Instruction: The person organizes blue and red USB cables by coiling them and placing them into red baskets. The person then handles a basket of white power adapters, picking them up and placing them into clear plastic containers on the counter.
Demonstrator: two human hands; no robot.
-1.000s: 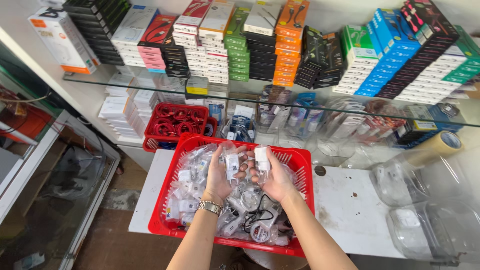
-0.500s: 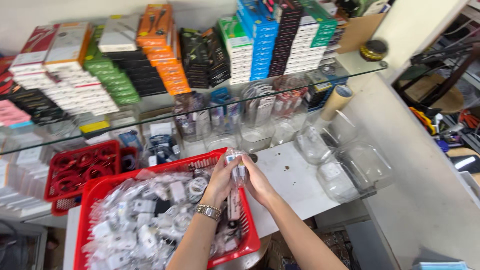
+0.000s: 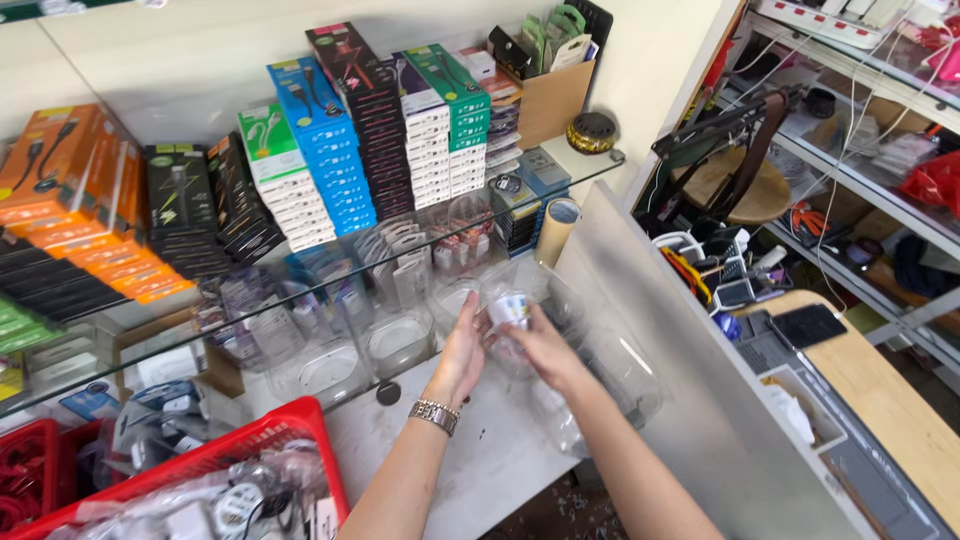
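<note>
While both hands close around it, the small white charger packet (image 3: 508,312) sits just right of the red basket (image 3: 300,440), left hand (image 3: 462,352) and right hand (image 3: 540,345) fingers pinching its edges; looks light, crinkly, slippery wrap.

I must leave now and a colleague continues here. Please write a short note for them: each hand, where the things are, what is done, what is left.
Left hand, with a metal wristwatch: holds the small white item in a clear plastic packet from the left side.
Right hand: holds the same packet from the right, above the white counter.
Red plastic basket: at lower left, with many similar packets inside.
Clear plastic jars: stand on the counter under the glass shelf, beside the hands.
Done: one packet is out of the basket.
Left: the packet is not yet put down; the basket's other packets remain.
</note>
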